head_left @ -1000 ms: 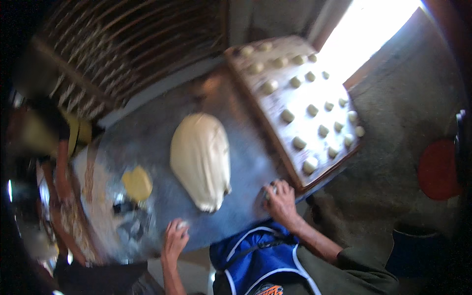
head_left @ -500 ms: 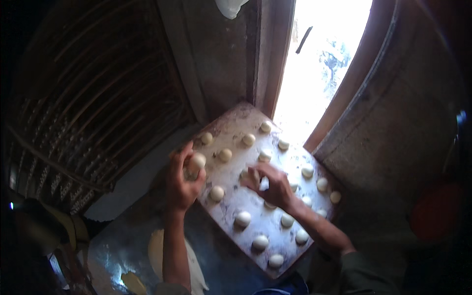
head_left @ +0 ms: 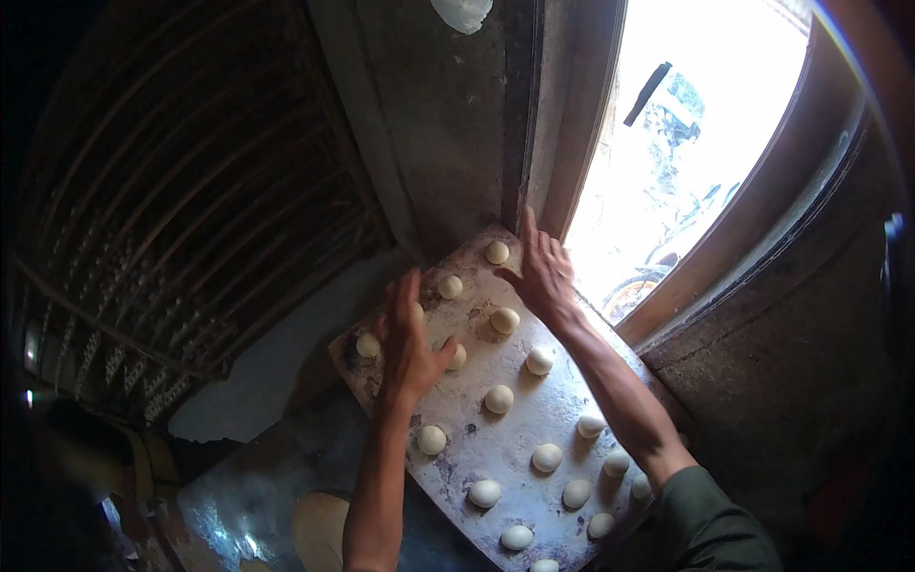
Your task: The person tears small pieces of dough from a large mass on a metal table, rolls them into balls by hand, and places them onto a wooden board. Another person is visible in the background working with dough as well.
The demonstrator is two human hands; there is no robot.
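Pale round dough balls lie spaced apart on a floury board [head_left: 457,400], one dough ball [head_left: 498,398] near its middle. My left hand [head_left: 408,348] is over the board's left side, open, with fingers stretched forward and the thumb apart. One dough ball [head_left: 457,357] shows right by its thumb, and another is partly hidden behind its fingers. At the far right edge of the board my right hand [head_left: 546,276] is open and empty, its fingers spread toward the door frame. The nearest dough ball [head_left: 497,253] to it sits in the far corner.
A bright doorway [head_left: 705,124] opens beyond the board's right edge, with part of a wheel [head_left: 634,291] outside. Dark slatted racking [head_left: 191,210] stands at the left. A flat, pale round piece [head_left: 319,529] lies on the dark surface below my left forearm.
My left hand had a dough ball in its fingers and is now spread open over the board. My right hand has moved from a middle ball to the far edge. The view has shifted.
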